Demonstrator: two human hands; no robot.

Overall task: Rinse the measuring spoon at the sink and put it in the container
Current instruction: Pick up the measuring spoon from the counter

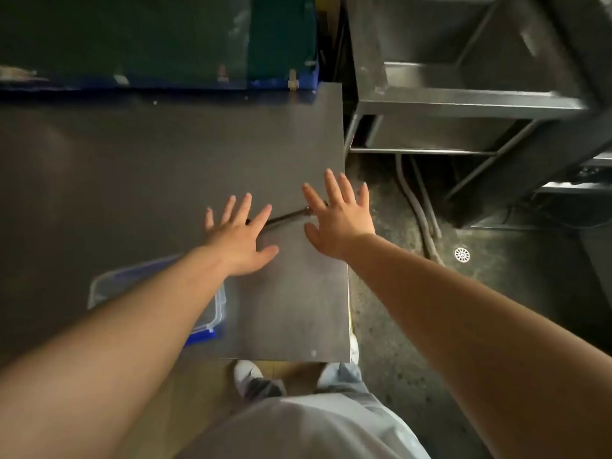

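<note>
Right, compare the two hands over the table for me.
The left hand hovers further in over the dark metal tabletop, covering one end of the thin metal measuring spoon; the right hand reaches further forward at the table's right edge, over the other end. Both are open, palms down, fingers spread, holding nothing.

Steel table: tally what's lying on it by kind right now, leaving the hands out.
Measuring spoon: 1, metal, partly hidden between the two open hands
Clear container with blue clips: 1, partly under the left forearm
Total: 2 on the steel table
</note>
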